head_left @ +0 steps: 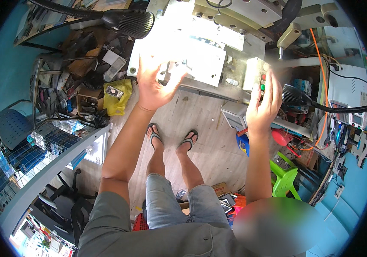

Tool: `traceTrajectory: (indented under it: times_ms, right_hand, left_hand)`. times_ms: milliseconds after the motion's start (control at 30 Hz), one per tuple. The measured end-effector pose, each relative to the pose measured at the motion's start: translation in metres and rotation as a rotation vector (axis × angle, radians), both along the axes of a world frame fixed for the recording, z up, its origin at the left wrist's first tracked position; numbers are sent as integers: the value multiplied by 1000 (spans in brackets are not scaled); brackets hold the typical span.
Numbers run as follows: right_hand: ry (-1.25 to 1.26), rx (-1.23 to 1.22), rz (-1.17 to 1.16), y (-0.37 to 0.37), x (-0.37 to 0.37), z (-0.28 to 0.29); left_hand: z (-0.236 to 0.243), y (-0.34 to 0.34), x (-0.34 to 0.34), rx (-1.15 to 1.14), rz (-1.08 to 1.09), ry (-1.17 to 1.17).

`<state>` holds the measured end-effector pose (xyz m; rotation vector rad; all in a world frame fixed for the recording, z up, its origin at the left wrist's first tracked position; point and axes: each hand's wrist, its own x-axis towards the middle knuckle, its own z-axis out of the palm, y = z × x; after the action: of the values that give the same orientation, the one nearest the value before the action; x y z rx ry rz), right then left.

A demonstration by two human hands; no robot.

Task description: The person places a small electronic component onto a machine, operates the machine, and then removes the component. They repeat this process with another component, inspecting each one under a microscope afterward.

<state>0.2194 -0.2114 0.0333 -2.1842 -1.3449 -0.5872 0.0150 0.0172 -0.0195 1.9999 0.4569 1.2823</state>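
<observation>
My left hand [157, 88] reaches over the near left edge of a bright metal plate [211, 70] on the machine bed. Its thumb and fingers are spread, and glare washes out the fingertips; I see nothing held in it. My right hand [264, 107] is raised beside a pale control box [251, 73] with a red and a green button [262, 87]. Its fingers stretch upward, slightly blurred, with the thumb apart. They overlap the box's right side in view; whether they touch it I cannot tell. A small clear piece [232, 82] lies between the plate and the box.
Black gooseneck lamps [130, 22] [294, 96] flank the machine. Heaped clutter and a yellow bag [118, 97] lie at left. An orange cable [323, 85] hangs at right, above a green plastic stool [284, 173]. A white cabinet-like box [235, 116] stands below the bench edge.
</observation>
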Motion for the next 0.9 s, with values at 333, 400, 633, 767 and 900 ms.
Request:
traceTrajectory:
  times_ms: [333, 400, 633, 767, 900]
  right_hand:
    - [279, 136, -65, -4, -3, -2]
    - [411, 183, -59, -10, -1, -6]
    - [547, 207, -34, -14, 4, -5]
    - [593, 222, -28, -14, 7, -4]
    - [644, 263, -10, -16, 12, -8]
  left_hand:
    - [-2, 0, -2, -7, -5, 16]
    - [-4, 1, -2, -25, -13, 4]
    - [-3, 2, -3, -23, -9, 2]
    - [-6, 1, -3, -51, -15, 21]
    - [-7, 1, -2, -71, -21, 8]
